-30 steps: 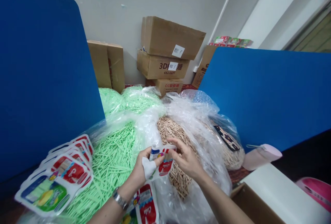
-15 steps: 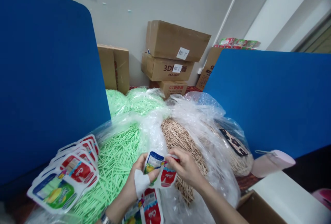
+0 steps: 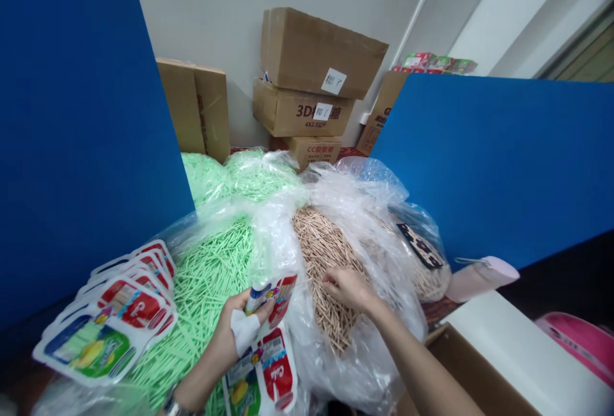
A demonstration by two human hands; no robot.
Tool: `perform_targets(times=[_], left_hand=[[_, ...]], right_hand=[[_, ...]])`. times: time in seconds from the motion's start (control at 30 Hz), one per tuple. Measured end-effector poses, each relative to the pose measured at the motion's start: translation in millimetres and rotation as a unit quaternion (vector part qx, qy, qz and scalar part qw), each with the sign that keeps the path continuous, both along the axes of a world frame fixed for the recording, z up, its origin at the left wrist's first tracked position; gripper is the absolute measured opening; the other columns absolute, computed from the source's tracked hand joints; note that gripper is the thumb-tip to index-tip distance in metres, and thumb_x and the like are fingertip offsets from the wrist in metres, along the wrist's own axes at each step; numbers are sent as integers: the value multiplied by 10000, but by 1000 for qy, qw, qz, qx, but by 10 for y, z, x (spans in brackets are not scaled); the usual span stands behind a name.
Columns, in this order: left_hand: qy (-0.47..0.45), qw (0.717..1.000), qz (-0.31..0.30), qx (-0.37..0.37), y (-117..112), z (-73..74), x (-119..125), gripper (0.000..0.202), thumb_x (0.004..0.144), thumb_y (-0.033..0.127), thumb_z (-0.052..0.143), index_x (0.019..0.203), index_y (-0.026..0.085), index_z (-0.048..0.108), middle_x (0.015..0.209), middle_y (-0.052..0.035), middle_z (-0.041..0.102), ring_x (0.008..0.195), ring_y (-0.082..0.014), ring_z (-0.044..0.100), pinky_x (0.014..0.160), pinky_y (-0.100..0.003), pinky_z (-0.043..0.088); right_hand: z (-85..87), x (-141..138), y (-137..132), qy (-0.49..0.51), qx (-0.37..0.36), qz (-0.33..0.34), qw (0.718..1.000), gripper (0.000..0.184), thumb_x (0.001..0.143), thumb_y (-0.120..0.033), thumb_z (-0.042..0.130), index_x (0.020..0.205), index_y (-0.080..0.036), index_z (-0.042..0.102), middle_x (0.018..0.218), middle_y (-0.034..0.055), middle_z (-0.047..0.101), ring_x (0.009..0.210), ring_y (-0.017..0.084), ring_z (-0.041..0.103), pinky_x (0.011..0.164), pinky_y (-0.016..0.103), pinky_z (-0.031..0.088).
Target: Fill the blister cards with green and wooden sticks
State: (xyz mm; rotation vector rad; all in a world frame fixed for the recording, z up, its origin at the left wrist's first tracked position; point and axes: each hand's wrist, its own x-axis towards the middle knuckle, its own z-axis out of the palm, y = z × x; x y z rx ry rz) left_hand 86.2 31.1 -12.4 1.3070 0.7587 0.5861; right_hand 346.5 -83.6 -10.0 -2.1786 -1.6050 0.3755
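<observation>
My left hand (image 3: 235, 329), with a white bandage on the thumb, is closed on a small printed pouch (image 3: 269, 294) in red, white and blue. It holds the pouch upright over the seam between two clear bags. My right hand (image 3: 346, 289) rests on the heap of tan sticks (image 3: 319, 256) in the right bag, fingers curled down into the sticks. What those fingers pinch is hidden. The left bag holds green sticks (image 3: 211, 275). Another flat pouch (image 3: 261, 381) lies just below my left hand.
A fanned stack of printed pouches (image 3: 103, 326) lies at the left. Blue partition panels (image 3: 71, 121) stand left and right (image 3: 503, 160). Cardboard boxes (image 3: 311, 83) are stacked against the back wall. A pink sealer tool (image 3: 480, 278) and a white box (image 3: 518, 358) sit at the right.
My right hand let go of the pouch and moved right onto the tan sticks. My left hand kept the pouch and dropped a little lower and left.
</observation>
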Motion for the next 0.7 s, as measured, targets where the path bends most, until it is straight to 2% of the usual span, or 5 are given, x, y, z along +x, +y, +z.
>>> perform_targets(times=[0.3, 0.4, 0.53, 0.6, 0.7], left_hand=[[-17, 997, -7, -69, -57, -7, -19, 319, 681, 413, 762, 788, 120, 693, 707, -40, 742, 631, -199, 672, 617, -276, 526], [-15, 997, -15, -70, -91, 1, 8, 326, 656, 410, 780, 760, 114, 691, 698, -49, 738, 603, -194, 662, 591, -271, 518], [-20, 998, -48, -37, -148, 28, 12, 312, 688, 407, 754, 738, 108, 682, 704, -54, 728, 597, -179, 632, 582, -256, 498], [-12, 998, -62, -4, -165, 42, -11, 283, 725, 391, 725, 721, 114, 671, 679, -34, 706, 581, -156, 601, 572, -236, 477], [5, 997, -67, 32, -166, 32, -54, 254, 747, 358, 708, 679, 124, 638, 621, -2, 652, 543, -125, 540, 531, -205, 439]], right_hand=[[67, -144, -217, 47, 21, 71, 996, 141, 837, -270, 540, 775, -204, 647, 724, 5, 656, 664, 161, 597, 631, 266, 447], [259, -316, -158, 100, 152, -12, 983, 192, 901, -296, 483, 1033, -209, 593, 824, 29, 636, 740, 169, 600, 673, 288, 468], [633, -639, -15, 248, 370, -98, 890, 241, 873, -299, 575, 1091, -243, 490, 809, 7, 593, 709, 142, 591, 619, 253, 488], [738, -766, 39, 265, 395, -81, 876, 184, 869, -285, 586, 1029, -242, 507, 839, 19, 612, 754, 148, 609, 661, 266, 505], [763, -869, 78, 236, 383, -46, 892, 132, 868, -266, 586, 990, -233, 546, 862, 37, 633, 784, 163, 620, 696, 296, 513]])
